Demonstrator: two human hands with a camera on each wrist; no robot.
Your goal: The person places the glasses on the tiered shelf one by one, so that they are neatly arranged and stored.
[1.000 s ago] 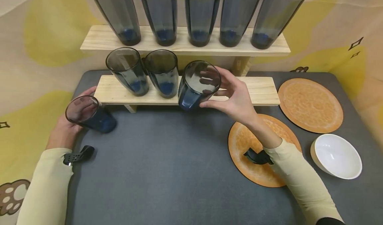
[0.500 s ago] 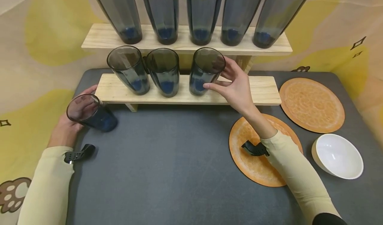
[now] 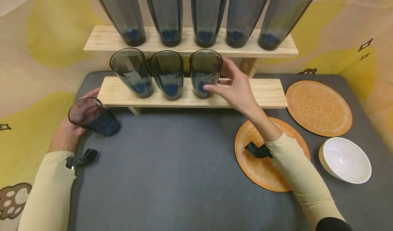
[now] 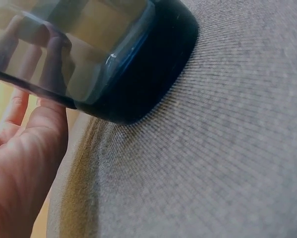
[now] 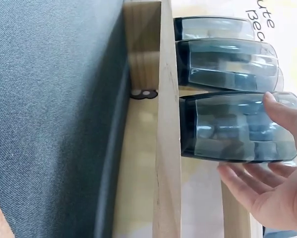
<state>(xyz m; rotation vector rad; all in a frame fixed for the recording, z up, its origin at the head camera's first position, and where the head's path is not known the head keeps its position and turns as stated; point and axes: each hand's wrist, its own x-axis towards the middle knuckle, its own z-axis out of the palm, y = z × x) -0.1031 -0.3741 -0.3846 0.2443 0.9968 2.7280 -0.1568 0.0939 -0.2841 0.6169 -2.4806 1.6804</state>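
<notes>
On the lower wooden shelf [image 3: 239,99] a smoky blue-grey drinking glass [image 3: 201,78] stands upright, third from the left. My right hand [image 3: 237,89] holds it from the right, thumb at the front and fingers behind; in the right wrist view its base [image 5: 188,126] meets the shelf board. Two matching glasses, a left one [image 3: 130,70] and a middle one [image 3: 168,74], stand beside it. At the left edge of the table my left hand [image 3: 68,128] grips another such glass [image 3: 102,121], tilted, its base low over the grey tabletop in the left wrist view.
Several like glasses line the upper shelf [image 3: 190,51]. To the right are two round orange mats, a nearer mat [image 3: 255,169] under the right forearm and a farther mat [image 3: 319,108], plus a white bowl [image 3: 345,161]. A patterned cloth [image 3: 52,26] hangs behind.
The right hand's glass went from tilted at the shelf's front edge to upright on the shelf, then shifted slightly left toward the middle glass. The left hand and its glass stayed put.
</notes>
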